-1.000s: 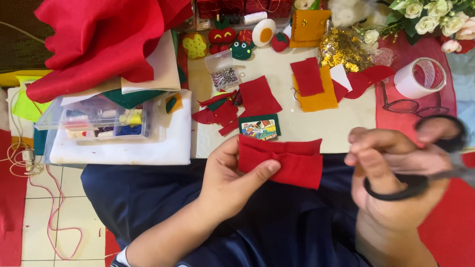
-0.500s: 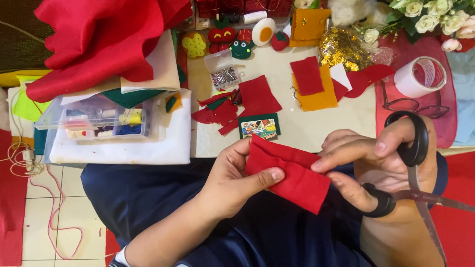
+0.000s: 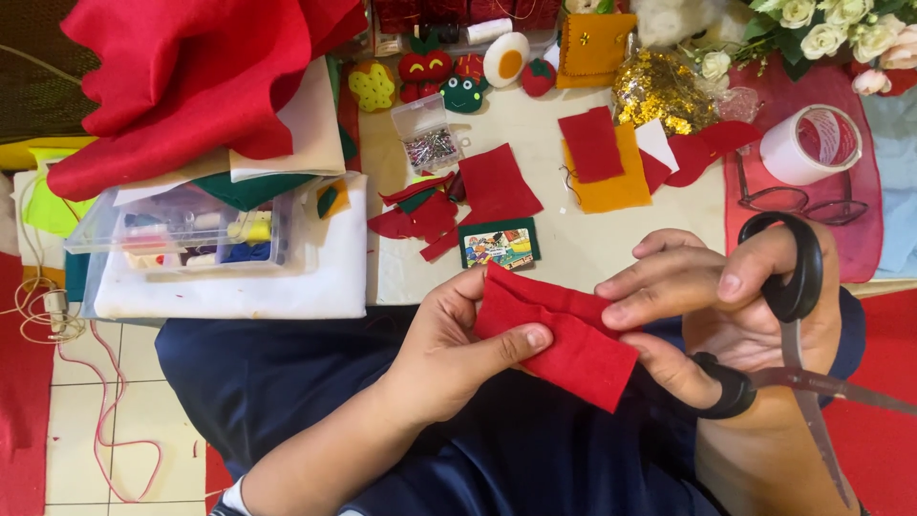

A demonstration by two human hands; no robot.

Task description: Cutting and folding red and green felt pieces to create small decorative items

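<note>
At lower centre, the left hand (image 3: 449, 349) pinches folded red felt (image 3: 564, 334). The right hand (image 3: 735, 306) grips its other end while holding black scissors (image 3: 798, 315), blades cut off at the right edge. The counter (image 3: 592, 244) lies above.

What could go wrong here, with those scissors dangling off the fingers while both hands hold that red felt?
The scissors hang open from the right hand, blades pointing toward the lap, so they might slip or nick a leg. The right hand's fingertips pinch the folded red felt piece close to the handles, so a hasty regrip could snag it. The left hand holds the felt only by its edge, so the fold may shift.
</note>
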